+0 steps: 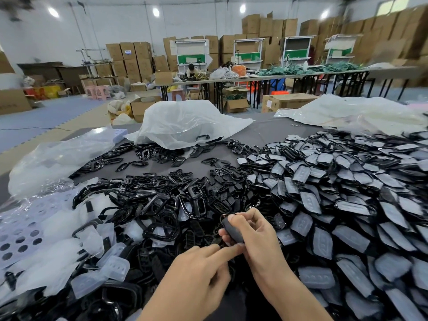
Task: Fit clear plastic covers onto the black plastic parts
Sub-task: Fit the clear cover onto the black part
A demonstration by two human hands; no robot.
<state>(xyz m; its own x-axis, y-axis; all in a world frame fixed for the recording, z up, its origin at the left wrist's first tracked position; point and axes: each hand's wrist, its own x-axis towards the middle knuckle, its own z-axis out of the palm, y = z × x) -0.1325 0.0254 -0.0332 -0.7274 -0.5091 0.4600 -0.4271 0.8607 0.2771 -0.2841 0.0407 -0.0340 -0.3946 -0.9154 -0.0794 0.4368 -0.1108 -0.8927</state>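
Black oblong plastic part point(232, 230), probably already wearing its clear plastic cover, sitting pinched in the curled right hand point(257, 237). Pressing its near end with the straight forefinger of the left hand point(199, 272), just below. Seating step proceeding; next needing firm pressure round the rim.

Right hand point(259, 237) curled gripping, left hand point(196, 272) extending its forefinger

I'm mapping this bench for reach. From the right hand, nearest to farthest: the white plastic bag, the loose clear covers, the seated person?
From the right hand, which grips a black part:
1. The loose clear covers, lower left on the table.
2. The white plastic bag, centre, at the table's far edge.
3. The seated person, at the far table across the room.
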